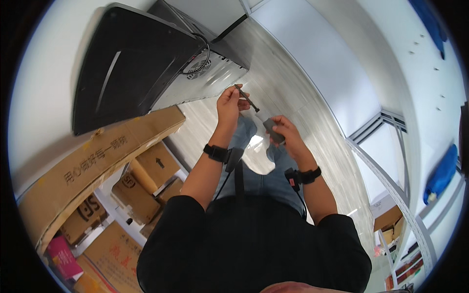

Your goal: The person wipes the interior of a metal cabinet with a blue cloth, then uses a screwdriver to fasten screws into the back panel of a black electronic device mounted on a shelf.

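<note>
My left hand (231,101) is raised in front of me, its fingers closed around one end of a thin dark rod (249,100) with a wider tip. The rod slants down to the right, toward my other hand; its exact kind is too small to tell. Slightly lower and to the right, my right hand (288,135) grips a small grey rectangular block (273,131) between thumb and fingers. The rod's tip and the block are close together but apart. Both are held in the air above my knees and the pale floor (273,63).
At the upper left stands a large machine with a black panel (132,63), a round vent (199,70) and a black cable. Cardboard boxes (137,195) fill the lower left, beside a long cardboard edge (102,151). White metal-framed shelving (378,166) runs along the right.
</note>
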`<state>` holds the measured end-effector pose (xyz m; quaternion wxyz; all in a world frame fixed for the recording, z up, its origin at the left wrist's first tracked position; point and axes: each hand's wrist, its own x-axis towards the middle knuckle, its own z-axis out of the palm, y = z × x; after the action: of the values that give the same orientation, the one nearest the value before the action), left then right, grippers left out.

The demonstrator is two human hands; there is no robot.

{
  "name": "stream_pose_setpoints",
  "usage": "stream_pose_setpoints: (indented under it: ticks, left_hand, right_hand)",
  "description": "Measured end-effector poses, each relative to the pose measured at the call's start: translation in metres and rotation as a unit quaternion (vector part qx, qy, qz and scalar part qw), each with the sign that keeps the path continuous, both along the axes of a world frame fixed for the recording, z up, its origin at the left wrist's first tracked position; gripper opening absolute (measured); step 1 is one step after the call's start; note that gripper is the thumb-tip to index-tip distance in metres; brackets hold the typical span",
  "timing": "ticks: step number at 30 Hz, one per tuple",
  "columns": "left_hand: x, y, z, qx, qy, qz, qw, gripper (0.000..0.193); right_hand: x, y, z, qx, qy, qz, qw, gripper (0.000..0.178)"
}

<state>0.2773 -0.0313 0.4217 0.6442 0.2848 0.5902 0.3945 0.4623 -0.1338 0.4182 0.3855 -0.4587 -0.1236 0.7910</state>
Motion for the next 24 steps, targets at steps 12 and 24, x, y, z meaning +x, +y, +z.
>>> stream_pose_setpoints:
  ticks: [12, 24]
  left_hand:
    - [-0.03, 0.085, -0.19, 0.127, -0.034, -0.008, 0.991, 0.027]
    - [-0.041, 0.1, -0.158, 0.252, -0.154, 0.019, 0.955, 0.033]
  right_hand:
    - [-0.03, 0.083, -0.194, 0.162, -0.026, 0.071, 0.984, 0.043]
    - [-0.053, 0.104, -0.179, 0.361, -0.062, 0.045, 0.929, 0.05]
